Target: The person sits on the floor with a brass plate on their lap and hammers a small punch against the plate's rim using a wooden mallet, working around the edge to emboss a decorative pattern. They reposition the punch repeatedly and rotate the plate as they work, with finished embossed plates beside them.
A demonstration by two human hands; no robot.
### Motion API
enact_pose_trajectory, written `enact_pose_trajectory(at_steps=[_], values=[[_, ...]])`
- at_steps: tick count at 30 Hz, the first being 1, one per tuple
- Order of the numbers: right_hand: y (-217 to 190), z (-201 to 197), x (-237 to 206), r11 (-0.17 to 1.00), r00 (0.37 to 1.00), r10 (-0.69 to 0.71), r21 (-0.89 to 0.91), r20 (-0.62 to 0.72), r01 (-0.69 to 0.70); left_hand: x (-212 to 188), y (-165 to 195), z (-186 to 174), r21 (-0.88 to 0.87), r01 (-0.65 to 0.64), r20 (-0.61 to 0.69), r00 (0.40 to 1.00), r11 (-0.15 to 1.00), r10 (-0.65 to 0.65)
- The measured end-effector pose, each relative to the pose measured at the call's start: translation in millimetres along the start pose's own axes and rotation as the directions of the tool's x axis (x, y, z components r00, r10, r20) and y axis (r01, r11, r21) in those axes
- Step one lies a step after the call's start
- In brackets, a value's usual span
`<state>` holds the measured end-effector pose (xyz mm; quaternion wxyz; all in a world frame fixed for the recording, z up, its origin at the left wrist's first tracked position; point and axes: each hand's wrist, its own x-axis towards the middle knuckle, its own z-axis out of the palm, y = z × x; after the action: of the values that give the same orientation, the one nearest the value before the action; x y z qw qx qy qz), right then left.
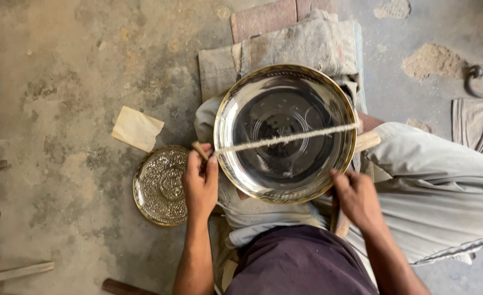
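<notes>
Left hand (200, 183) pinches a stretched cord (285, 137) across the shiny bowl (285, 131); right hand (356, 198) grips the bowl's near rim. Polishing step; next needs steady tension.

We're looking down into a metal craft workshop: a person is sitting right on the dusty floor (61, 109), a shiny bowl (285, 131) is resting on rags (307, 43), an embossed plate (162, 186) is lying alongside.

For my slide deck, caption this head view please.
Left hand draws a cord across a shiny metal bowl; right hand steadies it.
</notes>
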<state>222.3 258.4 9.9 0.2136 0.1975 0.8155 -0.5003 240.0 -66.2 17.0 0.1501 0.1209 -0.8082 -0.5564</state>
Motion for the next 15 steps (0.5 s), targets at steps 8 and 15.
enact_pose_trajectory(at_steps=[8,15], values=[[19.0,37.3,-33.7,0.919,0.957,0.086,0.348,0.278,-0.184,-16.1,7.9,5.8,0.084,0.028,-0.037,0.999,0.996,-0.025],[42.2,-41.6,-14.0,0.956,0.977,-0.123,0.243,-0.175,0.164,17.7,48.5,-8.1,-0.093,-0.145,-0.083,0.987,0.985,0.137]])
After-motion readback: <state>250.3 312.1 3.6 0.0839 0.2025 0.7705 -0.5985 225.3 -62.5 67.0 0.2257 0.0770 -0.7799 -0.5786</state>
